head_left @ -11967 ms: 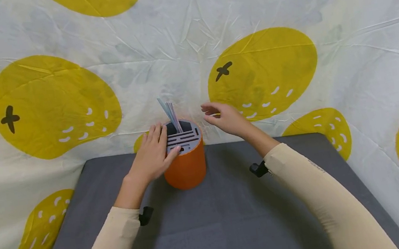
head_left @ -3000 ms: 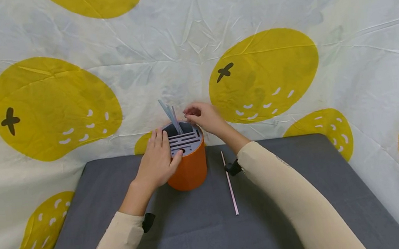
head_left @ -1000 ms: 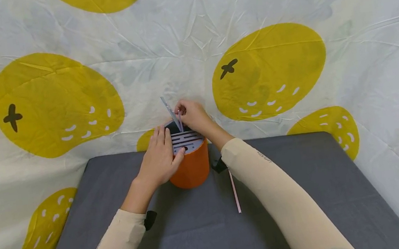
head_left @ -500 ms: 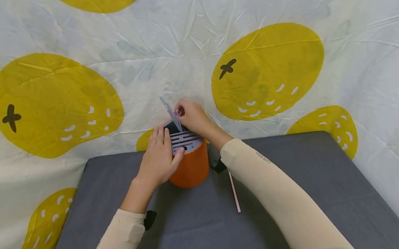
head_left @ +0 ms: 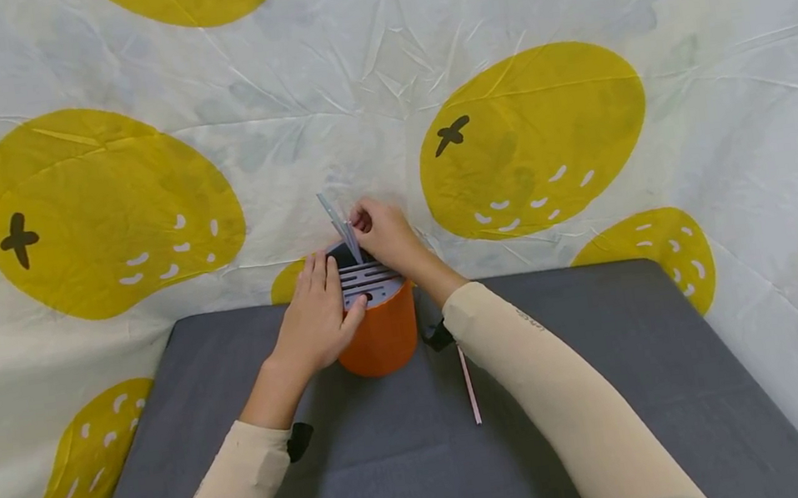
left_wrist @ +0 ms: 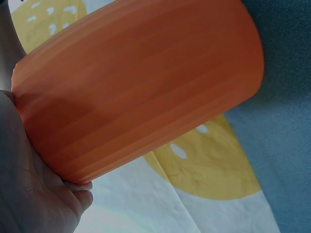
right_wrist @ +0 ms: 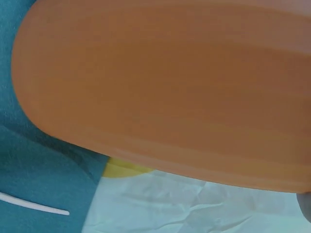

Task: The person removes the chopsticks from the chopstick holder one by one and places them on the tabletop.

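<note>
An orange round knife block (head_left: 378, 340) with a grey slotted top stands at the table's back edge. Thin pale blue and lilac sticks (head_left: 332, 214) lean up from its rear compartment; their exact kind is unclear. My left hand (head_left: 312, 319) holds the block's upper left side, thumb over the front rim, fingers along the far side. In the left wrist view that hand (left_wrist: 39, 189) lies against the rim. My right hand (head_left: 385, 234) is over the rear compartment, curled fingertips pinching a lilac stick, partly hidden. The right wrist view is filled mostly by the block's wall (right_wrist: 160, 97).
A thin pink stick (head_left: 470, 391) lies on the dark grey table (head_left: 415, 482), right of the block and partly under the right forearm. Directly behind the table hangs a pale cloth (head_left: 313, 58) with large yellow fruit prints.
Over the whole span, a pink stick has come to lie on the table and my right hand has moved left to the remaining sticks. Lately the lilac stick shifts slightly left; my left hand stays put.
</note>
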Motion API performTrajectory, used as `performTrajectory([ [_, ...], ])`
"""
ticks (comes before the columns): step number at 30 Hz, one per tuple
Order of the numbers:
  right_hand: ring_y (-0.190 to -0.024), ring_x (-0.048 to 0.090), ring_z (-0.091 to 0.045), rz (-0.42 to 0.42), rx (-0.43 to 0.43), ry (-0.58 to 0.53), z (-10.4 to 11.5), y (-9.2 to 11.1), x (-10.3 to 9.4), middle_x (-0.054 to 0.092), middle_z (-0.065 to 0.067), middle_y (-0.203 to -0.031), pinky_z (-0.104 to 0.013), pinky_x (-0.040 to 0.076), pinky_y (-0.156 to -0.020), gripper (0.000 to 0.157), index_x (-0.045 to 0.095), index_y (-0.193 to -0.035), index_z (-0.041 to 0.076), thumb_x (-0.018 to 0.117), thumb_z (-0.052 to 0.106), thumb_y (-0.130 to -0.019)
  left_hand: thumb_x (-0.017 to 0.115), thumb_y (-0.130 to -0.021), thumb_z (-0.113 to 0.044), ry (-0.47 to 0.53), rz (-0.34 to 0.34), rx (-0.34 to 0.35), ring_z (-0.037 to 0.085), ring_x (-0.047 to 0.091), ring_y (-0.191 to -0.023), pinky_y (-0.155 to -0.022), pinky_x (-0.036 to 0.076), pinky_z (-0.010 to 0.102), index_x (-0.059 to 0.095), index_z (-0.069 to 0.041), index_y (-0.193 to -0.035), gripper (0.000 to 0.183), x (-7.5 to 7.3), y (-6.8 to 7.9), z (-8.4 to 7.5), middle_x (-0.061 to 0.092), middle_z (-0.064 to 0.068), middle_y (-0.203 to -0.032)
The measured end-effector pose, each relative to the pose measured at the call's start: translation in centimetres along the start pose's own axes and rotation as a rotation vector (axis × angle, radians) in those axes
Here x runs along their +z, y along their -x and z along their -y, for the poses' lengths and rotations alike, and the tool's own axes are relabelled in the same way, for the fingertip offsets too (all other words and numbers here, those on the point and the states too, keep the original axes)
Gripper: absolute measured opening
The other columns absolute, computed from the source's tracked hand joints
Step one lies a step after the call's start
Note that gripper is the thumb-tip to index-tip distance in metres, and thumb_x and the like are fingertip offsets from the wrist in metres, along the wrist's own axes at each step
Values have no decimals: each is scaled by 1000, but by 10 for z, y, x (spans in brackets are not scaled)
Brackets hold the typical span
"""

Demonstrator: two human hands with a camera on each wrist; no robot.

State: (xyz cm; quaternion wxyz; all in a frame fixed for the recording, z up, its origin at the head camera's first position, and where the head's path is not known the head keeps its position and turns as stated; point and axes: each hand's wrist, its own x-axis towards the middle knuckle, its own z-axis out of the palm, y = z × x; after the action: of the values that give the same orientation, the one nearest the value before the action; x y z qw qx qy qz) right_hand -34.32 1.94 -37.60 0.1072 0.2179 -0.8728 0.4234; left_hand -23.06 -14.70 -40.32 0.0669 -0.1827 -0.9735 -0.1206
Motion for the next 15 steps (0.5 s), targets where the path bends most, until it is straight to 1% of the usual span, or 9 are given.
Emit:
performTrajectory([
  [3,-88,65,-21,-26,-11,-62,-2,2,-3,69,-11,-97,-30,56,-81,9,64,-104,5,67,12,-99,32,-108,-53,4,2,-3,41,5,-160,-131,11,52,16,9,-161,83,1,-1,1,9,27,-171],
  [6,-89,65,-21,-49,3,-105,-2,4,-8,69,-10,-99,-31,56,-83,9,65,-107,6,67,12,-100,32,-108,-53,9,11,-8,41,3,-161,-131,9,52,15,9,-161,84,0,-1,0,8,27,-171],
  [12,-93,66,-22,-82,22,-176,1,6,-22,69,-9,-103,-32,57,-85,9,64,-107,8,67,14,-100,32,-108,-53,6,10,-14,41,4,-161,-131,10,52,14,9,-161,84,0,-1,-1,8,27,-171],
  [15,-92,67,-22,-96,17,-223,3,7,-28,69,-11,-103,-32,59,-85,9,64,-107,7,67,13,-100,32,-108,-53,5,6,-13,41,5,-160,-131,10,51,15,10,-161,84,0,-1,-1,9,27,-171],
])
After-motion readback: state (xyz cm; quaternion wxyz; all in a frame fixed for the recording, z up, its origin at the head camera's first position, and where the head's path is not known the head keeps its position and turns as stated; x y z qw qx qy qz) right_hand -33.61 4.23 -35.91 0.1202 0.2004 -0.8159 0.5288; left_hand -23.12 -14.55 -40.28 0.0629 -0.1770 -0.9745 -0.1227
